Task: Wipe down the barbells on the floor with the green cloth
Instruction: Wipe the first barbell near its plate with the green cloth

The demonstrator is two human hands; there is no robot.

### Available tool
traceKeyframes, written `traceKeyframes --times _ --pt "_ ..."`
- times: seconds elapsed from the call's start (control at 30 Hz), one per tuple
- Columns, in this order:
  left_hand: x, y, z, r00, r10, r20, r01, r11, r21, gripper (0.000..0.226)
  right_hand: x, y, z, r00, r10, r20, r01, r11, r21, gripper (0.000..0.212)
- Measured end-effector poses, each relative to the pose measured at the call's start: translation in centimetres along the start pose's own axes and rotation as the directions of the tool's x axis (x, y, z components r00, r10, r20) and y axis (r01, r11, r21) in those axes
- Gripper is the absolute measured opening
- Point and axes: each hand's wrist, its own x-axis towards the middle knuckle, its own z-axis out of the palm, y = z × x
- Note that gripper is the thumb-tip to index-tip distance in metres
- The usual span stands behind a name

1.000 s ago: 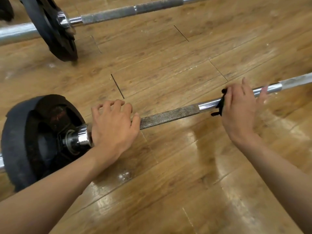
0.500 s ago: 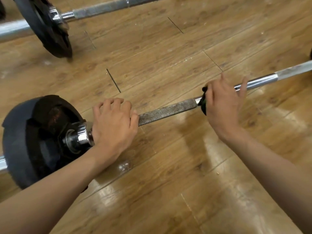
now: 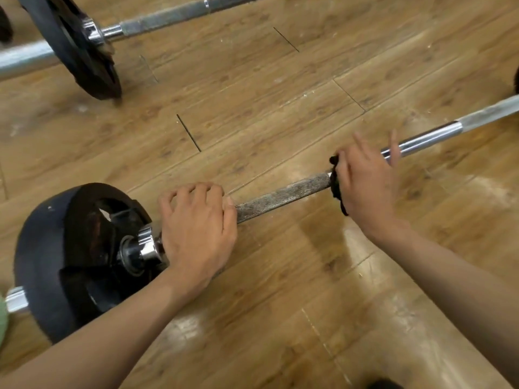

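My left hand [image 3: 196, 228] clamps the near barbell [image 3: 283, 196] steady — right hand [image 3: 365, 183] wraps the cloth [image 3: 335, 189] round it for wiping.

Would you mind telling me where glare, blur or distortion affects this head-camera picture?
Head view: bright glare patches on the wooden floor below the right hand; that hand's fingers are motion-blurred, the left hand sharp; wide-angle distortion bends the far barbell.
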Motion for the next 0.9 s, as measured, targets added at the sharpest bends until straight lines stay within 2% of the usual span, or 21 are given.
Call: traceKeyframes --times 0.03,0.1,0.23,0.3,0.37,0.43,0.5,0.57,0.63,0.7,0.8,0.9 --pt "-0.4 0.2 0.0 1.000 -0.001 -0.006 0.001 1.000 0.009 0.041 -0.2 -0.7 -0.1 0.998 0.061 -0.025 -0.060 0.997 0.041 0.029" --pt "-1.1 0.4 0.0 1.000 0.002 -0.011 -0.002 1.000 0.024 0.038 -1.5 -4.4 0.5 0.996 0.065 -0.053 -0.059 0.993 0.101 0.029" --pt "-2.2 0.8 0.1 1.000 -0.009 -0.017 0.009 1.000 -0.007 0.041 -5.3 -13.3 2.5 0.974 -0.221 -0.053 0.227 0.942 0.246 0.018" --pt "-2.7 0.8 0.1 0.999 -0.034 -0.020 0.033 0.998 -0.061 0.044 -5.3 -12.9 2.4 0.922 -0.381 -0.065 0.385 0.892 0.238 0.016" --pt "-3.0 0.7 0.0 0.998 -0.057 -0.016 0.054 0.991 -0.122 0.046 -4.2 -9.0 1.5 0.893 -0.442 -0.085 0.449 0.887 0.107 0.019" --pt "-3.2 0.8 0.0 0.997 -0.074 -0.014 0.071 0.986 -0.151 0.046 -3.4 -4.3 0.5 0.929 -0.355 -0.105 0.358 0.934 0.004 0.019" --pt "-3.4 0.9 -0.1 0.997 -0.077 -0.013 0.074 0.987 -0.141 0.048 -2.8 -1.1 -0.4 0.979 -0.189 -0.072 0.188 0.982 -0.015 0.020" --pt "-3.6 1.1 0.0 0.998 -0.065 -0.005 0.063 0.986 -0.152 0.049 -2.9 -1.3 -0.9 0.999 0.011 -0.050 -0.011 1.000 0.000 0.027" --pt "-3.8 1.2 -0.1 0.997 -0.071 -0.004 0.069 0.981 -0.183 0.049 -3.5 -4.8 -0.4 0.998 0.062 -0.018 -0.062 0.998 0.001 0.029" --pt "-4.0 1.4 -0.3 0.997 -0.074 -0.009 0.071 0.975 -0.211 0.050 -5.0 -10.0 0.7 0.997 -0.071 0.011 0.071 0.996 0.060 0.022" --pt "-4.4 1.4 -0.6 0.995 -0.094 -0.017 0.086 0.961 -0.262 0.050 -6.5 -15.3 1.8 0.957 -0.289 0.007 0.280 0.931 0.234 0.017" --pt "-4.6 1.3 -0.9 0.993 -0.118 0.021 0.118 0.943 -0.310 0.052 -5.4 -11.2 1.2 0.895 -0.446 0.004 0.441 0.887 0.134 0.017"
